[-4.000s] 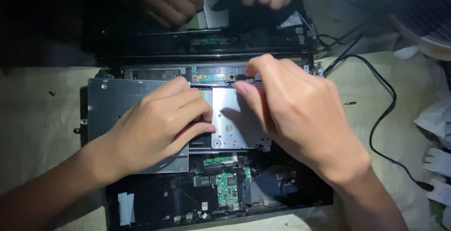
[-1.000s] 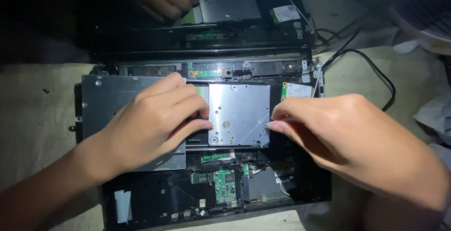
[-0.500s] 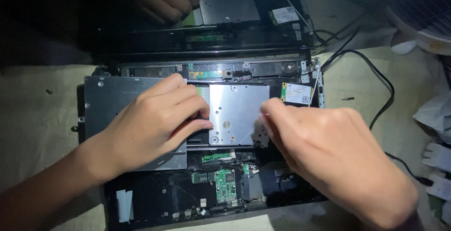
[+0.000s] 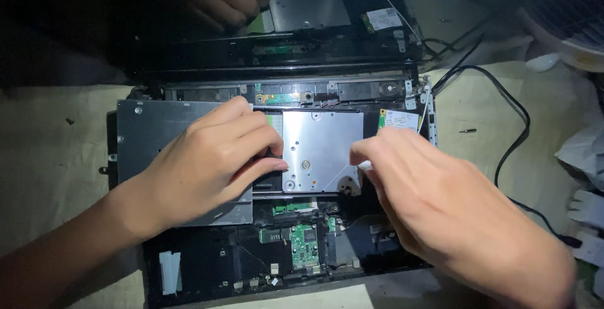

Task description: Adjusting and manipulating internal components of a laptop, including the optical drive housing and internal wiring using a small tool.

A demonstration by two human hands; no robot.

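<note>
**Hands on the silver plate of an opened laptop**

Around the silver metal plate (image 4: 322, 148) at the middle of the opened laptop chassis (image 4: 189, 265), both hands crowd in. The left hand (image 4: 211, 161) lies flat, fingers loosely spread, on the plate's left edge and the grey panel (image 4: 157, 133). The right hand (image 4: 440, 208) pinches something small at the plate's lower right corner. Below sits a green circuit board (image 4: 304, 246); right of it, a black cable (image 4: 513, 139) and a loose screw (image 4: 467, 131).

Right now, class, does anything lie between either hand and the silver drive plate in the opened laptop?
Nothing visible does. The left hand rests fingertips on the plate's left edge, and the right hand has its fingertips at the lower right corner, with no cable or part in between.
</note>
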